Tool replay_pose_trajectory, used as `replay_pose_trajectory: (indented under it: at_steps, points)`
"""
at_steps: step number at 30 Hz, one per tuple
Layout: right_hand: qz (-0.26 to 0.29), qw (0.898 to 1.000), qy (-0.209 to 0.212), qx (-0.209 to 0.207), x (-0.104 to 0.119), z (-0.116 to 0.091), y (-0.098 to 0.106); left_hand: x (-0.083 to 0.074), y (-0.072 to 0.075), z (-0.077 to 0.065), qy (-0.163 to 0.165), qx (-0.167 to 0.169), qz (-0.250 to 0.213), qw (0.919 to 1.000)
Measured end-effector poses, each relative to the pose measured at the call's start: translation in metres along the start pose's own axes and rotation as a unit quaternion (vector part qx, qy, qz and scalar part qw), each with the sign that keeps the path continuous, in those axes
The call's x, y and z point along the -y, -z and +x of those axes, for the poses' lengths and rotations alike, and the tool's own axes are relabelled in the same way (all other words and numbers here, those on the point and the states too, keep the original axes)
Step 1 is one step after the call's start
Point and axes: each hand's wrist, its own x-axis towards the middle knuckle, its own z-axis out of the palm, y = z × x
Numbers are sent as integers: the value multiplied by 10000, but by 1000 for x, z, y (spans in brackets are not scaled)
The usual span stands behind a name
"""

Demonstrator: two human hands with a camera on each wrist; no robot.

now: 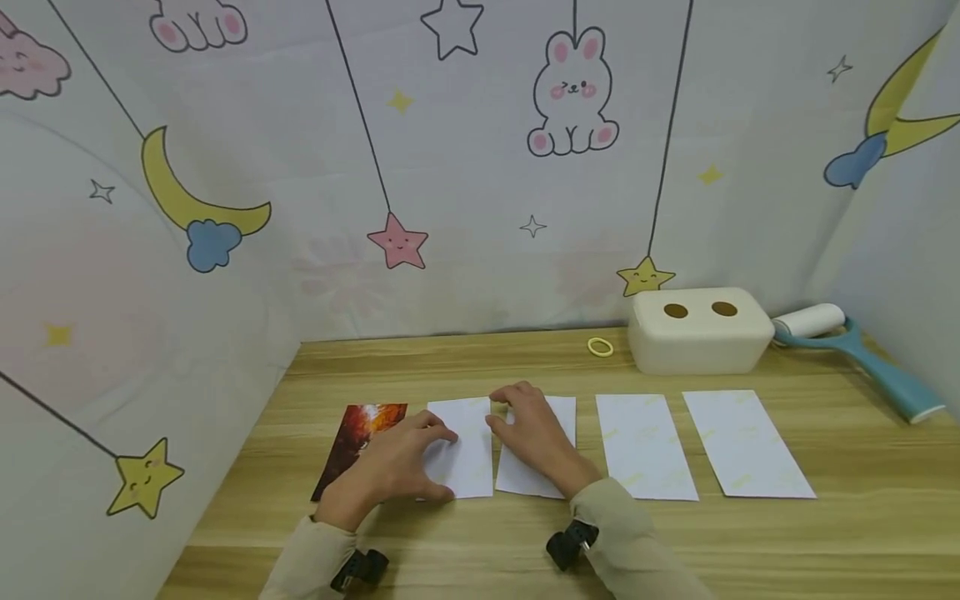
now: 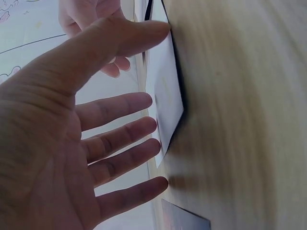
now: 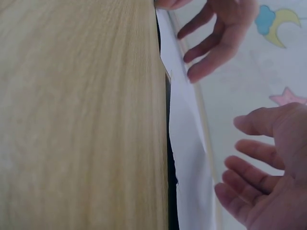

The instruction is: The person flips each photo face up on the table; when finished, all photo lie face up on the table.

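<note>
My left hand (image 1: 397,460) is over the left end of a row of paper cards, thumb and fingers spread apart, pinching nothing. Beneath its fingertips lies a white card (image 1: 471,458). In the left wrist view the thumb is by that card's near edge (image 2: 168,91); I cannot tell whether it touches. Partly covered by this hand is a card with a dark, fiery orange picture (image 1: 352,442). My right hand (image 1: 534,429) is above another white card (image 1: 561,417), its fingers loosely bent around nothing. The right wrist view shows it (image 3: 268,167) apart from the paper.
Two more white cards (image 1: 647,446) (image 1: 747,442) lie to the right. Behind them stand a cream box with two round holes (image 1: 697,337), a yellow ring (image 1: 600,347) and a blue-handled lint roller (image 1: 870,350). A patterned curtain (image 1: 480,167) backs the wooden table (image 1: 480,550).
</note>
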Motion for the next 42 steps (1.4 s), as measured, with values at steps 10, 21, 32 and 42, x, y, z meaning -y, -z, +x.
replay_pose_trajectory:
  at_steps: [10, 21, 32, 42]
  points:
    - [-29, 9999, -52, 138, -5, 0, 3, -5, -2, 3, 26, -84, 72, 9999]
    - [-701, 9911, 119, 1129, -6, 1, 8, -3, -2, 4, -49, -166, 57, 9998]
    - [-388, 9889, 195, 1423, -9, 4, 9, 3, 1, 0, -17, -48, -211, 9998]
    - [-299, 9902, 289, 1333, -15, 5, 10, 14, 5, -1, -295, 56, -830, 9961]
